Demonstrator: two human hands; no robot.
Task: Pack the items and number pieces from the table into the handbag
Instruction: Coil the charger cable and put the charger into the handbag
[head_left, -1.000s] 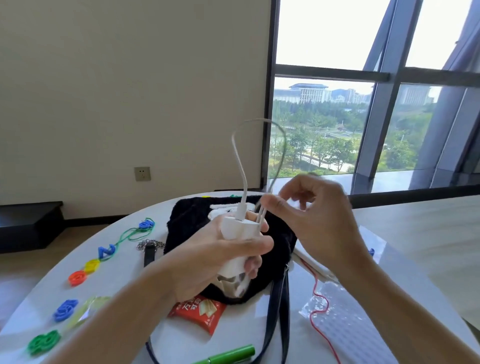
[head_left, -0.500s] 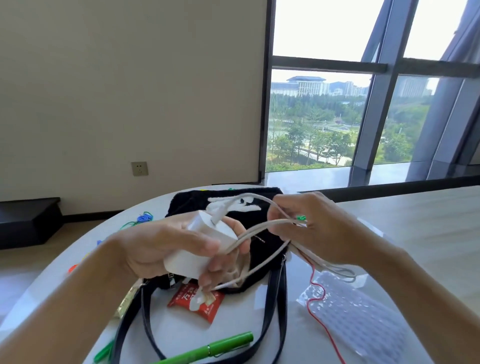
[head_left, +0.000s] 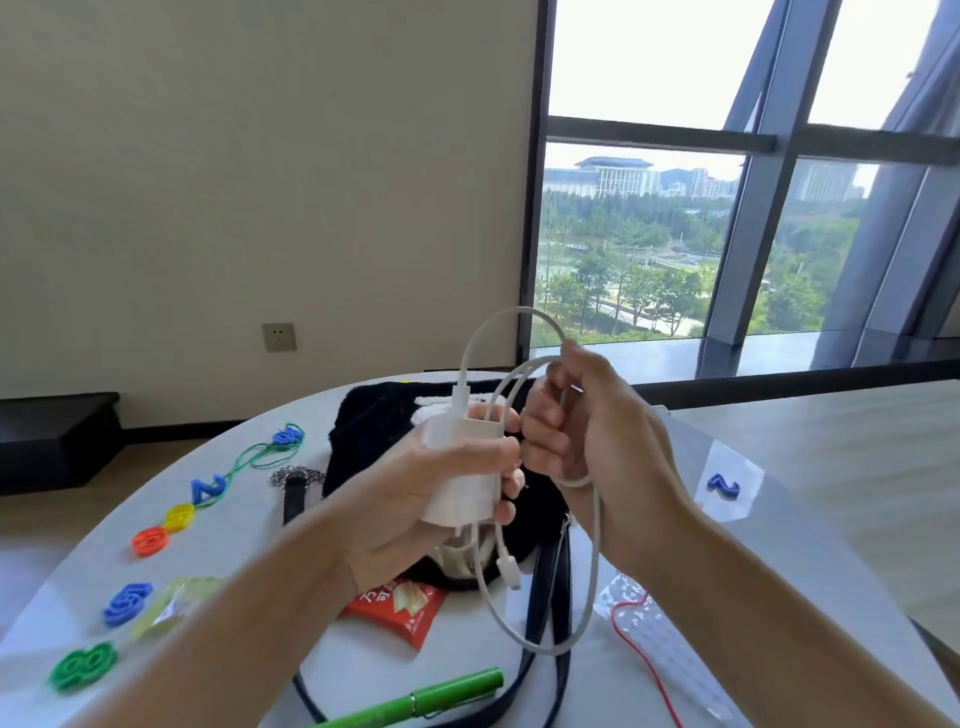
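Charger (head_left: 460, 493) has swung upright in left hand (head_left: 400, 504), cable (head_left: 597, 545) end up.

You're working bare-armed — left grip (head_left: 402, 496) and right grip (head_left: 597, 441) are showing bare, left forearm (head_left: 249, 613) and right forearm (head_left: 779, 597) are running uncovered to the view's lower edge.

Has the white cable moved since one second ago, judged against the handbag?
Yes. A second ago no loop of the white cable hung below the charger; now one hangs down across the handbag strap, toward the green pen.
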